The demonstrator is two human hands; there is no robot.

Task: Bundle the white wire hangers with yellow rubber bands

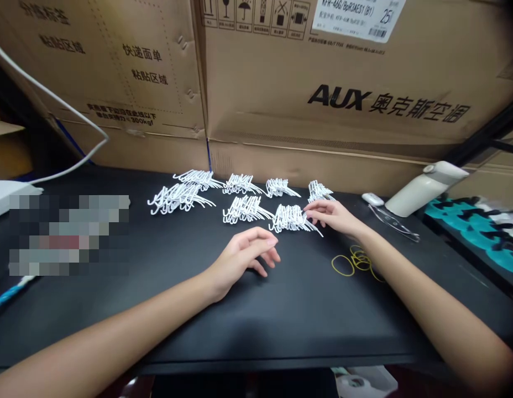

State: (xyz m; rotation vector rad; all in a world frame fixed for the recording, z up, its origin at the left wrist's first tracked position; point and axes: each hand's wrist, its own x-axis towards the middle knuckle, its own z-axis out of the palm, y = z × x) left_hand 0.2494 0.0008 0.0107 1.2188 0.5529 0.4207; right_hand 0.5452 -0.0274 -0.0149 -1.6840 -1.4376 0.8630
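Several small piles of white wire hooks lie on the black tabletop point(157, 326). My right hand point(329, 215) reaches over the front right pile of white hooks point(288, 218), its bent fingers touching the straight ends. Just behind that hand sits the back right pile of hooks point(319, 190), partly covered by the fingers. My left hand point(246, 251) hovers in front of the middle pile of hooks point(245, 209), loosely curled, fingers apart and holding nothing. Yellow rubber bands point(359, 258) lie beside my right forearm.
Large cardboard boxes point(256, 94) stand along the back edge. To the right are a cream bottle point(418, 190), clear glasses point(393, 222), a small white object point(371, 199) and a turquoise tray point(476, 232). A white cable point(61, 102) and a blurred-out object point(69, 235) are on the left.
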